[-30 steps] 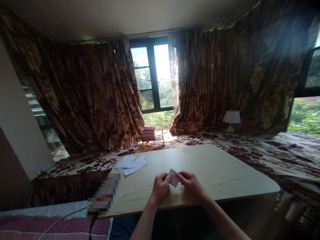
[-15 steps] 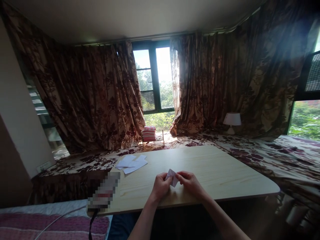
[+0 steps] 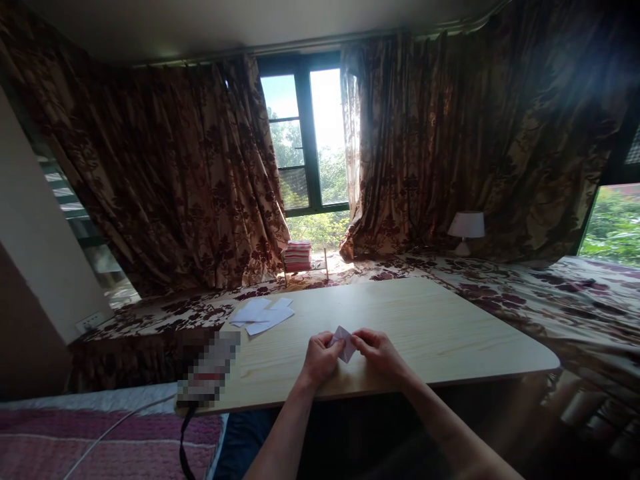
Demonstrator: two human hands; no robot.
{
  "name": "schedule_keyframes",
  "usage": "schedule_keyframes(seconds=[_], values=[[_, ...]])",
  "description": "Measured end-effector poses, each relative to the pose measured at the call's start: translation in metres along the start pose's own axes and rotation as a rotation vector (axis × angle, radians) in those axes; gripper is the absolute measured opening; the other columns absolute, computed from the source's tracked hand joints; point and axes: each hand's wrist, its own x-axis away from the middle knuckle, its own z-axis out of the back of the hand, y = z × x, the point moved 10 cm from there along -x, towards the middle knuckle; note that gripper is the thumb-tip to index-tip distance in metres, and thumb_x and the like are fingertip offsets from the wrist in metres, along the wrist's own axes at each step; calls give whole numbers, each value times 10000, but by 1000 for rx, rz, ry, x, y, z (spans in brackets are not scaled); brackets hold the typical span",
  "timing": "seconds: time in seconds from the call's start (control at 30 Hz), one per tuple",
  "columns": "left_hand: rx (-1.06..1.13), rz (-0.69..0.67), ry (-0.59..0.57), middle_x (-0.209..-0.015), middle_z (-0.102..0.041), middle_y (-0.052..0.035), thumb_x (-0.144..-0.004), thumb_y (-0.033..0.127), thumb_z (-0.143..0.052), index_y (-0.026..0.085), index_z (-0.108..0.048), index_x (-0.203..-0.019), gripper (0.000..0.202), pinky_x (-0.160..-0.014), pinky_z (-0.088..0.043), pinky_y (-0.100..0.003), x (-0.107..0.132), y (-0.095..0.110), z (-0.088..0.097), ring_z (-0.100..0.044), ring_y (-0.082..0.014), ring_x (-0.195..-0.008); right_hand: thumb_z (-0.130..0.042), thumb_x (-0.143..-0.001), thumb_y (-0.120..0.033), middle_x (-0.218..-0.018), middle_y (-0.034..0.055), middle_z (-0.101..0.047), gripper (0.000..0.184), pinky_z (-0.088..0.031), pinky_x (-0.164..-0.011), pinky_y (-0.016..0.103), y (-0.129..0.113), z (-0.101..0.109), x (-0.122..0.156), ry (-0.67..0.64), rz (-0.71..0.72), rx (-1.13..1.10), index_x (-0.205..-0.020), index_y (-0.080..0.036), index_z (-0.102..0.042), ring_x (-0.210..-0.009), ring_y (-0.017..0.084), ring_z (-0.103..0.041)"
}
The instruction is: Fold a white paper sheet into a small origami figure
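Note:
A small folded piece of white paper (image 3: 343,343) is pinched between both my hands just above the light wooden table (image 3: 440,333). My left hand (image 3: 320,359) grips its left side with curled fingers. My right hand (image 3: 379,353) pinches its right side. Both hands sit near the table's front edge, at its middle.
Several loose white paper sheets (image 3: 263,315) lie at the table's far left. A blurred-out object (image 3: 207,369) with a dark cord sits at the front left corner. A floral bedspread surrounds the table; a small lamp (image 3: 465,230) and a striped stack (image 3: 298,255) stand by the curtained window.
The folded paper has been pressed smaller between my fingers. The view has tilted slightly, so hands and table sit a little higher in the frame.

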Motion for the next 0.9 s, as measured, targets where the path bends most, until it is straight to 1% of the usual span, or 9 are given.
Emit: schedule_keyframes(seconds=[0.1,0.27,0.4,0.5,0.6,0.67,0.77,0.9], values=[[-15,-4,-3,-925,-619,-31,-866,343,-533,113,-599,-967,260,-695,-519,-333,-1,-1,-1,-608,-176,-799,-516,-899,-344,-924,24,-630,247,-520,-692,324,2,0,-2,6,0,12,-969,-126,-606,-783,159,-618],[-17,-26,-17,-948,-619,-38,-863,322,-543,118,-596,-982,242,-707,-520,-338,0,1,-3,-607,-173,-814,-528,-895,-319,-984,42,-623,235,-522,-717,342,9,1,-4,31,-7,29,-1027,-134,-589,-821,161,-616],[5,-38,-7,-918,-622,-31,-861,320,-546,118,-603,-950,228,-692,-520,-325,0,4,-1,-607,-164,-791,-524,-896,-326,-1010,44,-617,252,-524,-718,344,12,3,-4,52,-21,30,-1052,-136,-584,-836,172,-616],[25,-34,36,-856,-622,-18,-863,334,-540,111,-606,-905,237,-656,-517,-304,0,5,5,-606,-151,-739,-517,-900,-329,-1017,47,-616,254,-524,-720,344,8,6,-4,65,-24,32,-1057,-142,-582,-837,169,-615],[42,-27,82,-796,-615,-5,-867,351,-530,105,-605,-866,258,-619,-511,-285,2,5,11,-600,-137,-688,-515,-902,-329,-1000,47,-620,249,-523,-715,342,1,6,-3,47,-17,35,-1050,-141,-582,-822,161,-616],[53,-25,93,-791,-614,-4,-868,353,-529,105,-605,-862,260,-616,-510,-283,3,6,12,-599,-135,-682,-516,-901,-327,-985,44,-623,244,-524,-708,337,-1,4,-2,27,-11,36,-1039,-138,-585,-809,157,-617],[69,-20,76,-832,-619,-12,-867,350,-531,106,-606,-896,256,-636,-515,-296,4,7,10,-605,-146,-715,-517,-901,-325,-987,44,-623,242,-524,-706,335,1,2,-1,18,-12,39,-1039,-138,-586,-808,156,-617],[81,-10,11,-905,-622,-27,-862,340,-540,111,-601,-954,254,-673,-521,-319,3,6,2,-610,-165,-772,-517,-901,-324,-1019,50,-616,253,-524,-720,345,8,2,-2,27,-20,38,-1065,-141,-577,-835,166,-616]])
